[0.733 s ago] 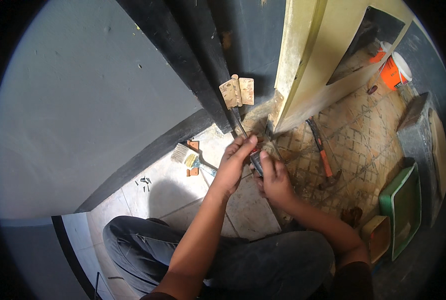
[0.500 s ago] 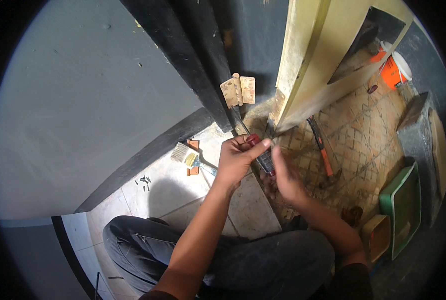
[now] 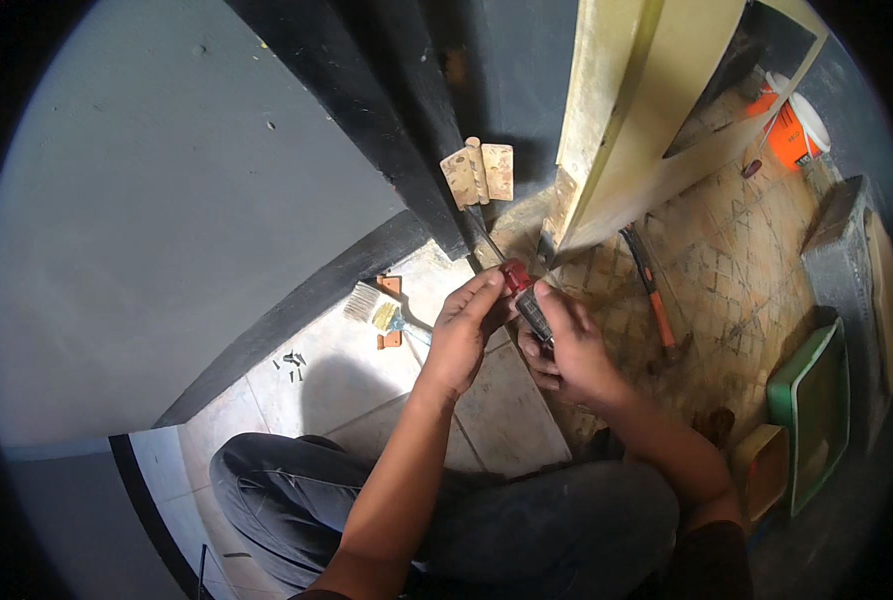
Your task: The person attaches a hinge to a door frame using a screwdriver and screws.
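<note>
Fingers of the left hand (image 3: pixel 463 325) grip the screwdriver (image 3: pixel 533 314) at its red collar; fingers of the right hand (image 3: pixel 581 352) encircle its dark handle. The shaft points toward the hinge (image 3: pixel 478 176).

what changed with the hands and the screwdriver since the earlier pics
The right hand, opened out beside the handle in the previous picture, has closed around the screwdriver again, much as in the first. The left hand stayed at the handle's red front end. The hinge, paintbrush and hammer stayed put; the view shifted slightly.
</note>
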A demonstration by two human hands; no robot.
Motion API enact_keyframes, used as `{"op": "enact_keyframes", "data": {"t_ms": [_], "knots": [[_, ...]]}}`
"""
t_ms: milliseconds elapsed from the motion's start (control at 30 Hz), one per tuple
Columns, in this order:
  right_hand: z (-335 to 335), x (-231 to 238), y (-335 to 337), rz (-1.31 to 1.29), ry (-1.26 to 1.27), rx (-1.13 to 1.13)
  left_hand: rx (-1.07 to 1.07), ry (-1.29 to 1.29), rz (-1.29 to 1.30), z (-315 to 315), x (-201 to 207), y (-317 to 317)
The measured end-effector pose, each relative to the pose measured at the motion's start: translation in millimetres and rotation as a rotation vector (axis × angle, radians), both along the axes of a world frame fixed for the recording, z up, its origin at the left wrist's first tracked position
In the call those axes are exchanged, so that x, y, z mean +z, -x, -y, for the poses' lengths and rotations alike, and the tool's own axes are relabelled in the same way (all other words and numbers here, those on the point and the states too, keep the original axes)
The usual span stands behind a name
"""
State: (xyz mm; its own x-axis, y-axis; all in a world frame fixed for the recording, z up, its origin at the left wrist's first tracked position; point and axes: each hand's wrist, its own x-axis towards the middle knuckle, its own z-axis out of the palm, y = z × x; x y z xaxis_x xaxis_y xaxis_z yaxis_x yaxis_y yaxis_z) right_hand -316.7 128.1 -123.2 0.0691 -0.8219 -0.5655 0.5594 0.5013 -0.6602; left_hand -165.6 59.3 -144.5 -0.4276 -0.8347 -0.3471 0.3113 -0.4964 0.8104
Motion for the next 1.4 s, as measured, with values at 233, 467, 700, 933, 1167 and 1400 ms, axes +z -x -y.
{"op": "enact_keyframes", "data": {"t_ms": [233,467,700,933,1167,1400], "knots": [[-3.9,5.1,-3.2,-1.120,0.624,-0.118,0.094,0.196,0.203,9.1,5.4,11.8],[7.1,-5.3,-1.5,-0.437,0.294,-0.048,0.189,0.200,0.333,11.7,4.5,20.7],[12.4,-3.6,21.1,-0.199,0.227,0.018,0.102,0.139,0.155,11.9,10.2,15.3],[8.1,-6.1,-4.2,-1.266,0.650,0.012,0.116,0.302,0.631,17.6,36.1,24.8],[8.9,6.1,6.3,0.169,0.043,0.013,0.099,0.040,0.114,10.2,12.5,15.3],[4.4,-5.4,-10.1,-1.324,0.645,0.121,0.050,0.302,0.349,23.0,3.9,4.9]]}}
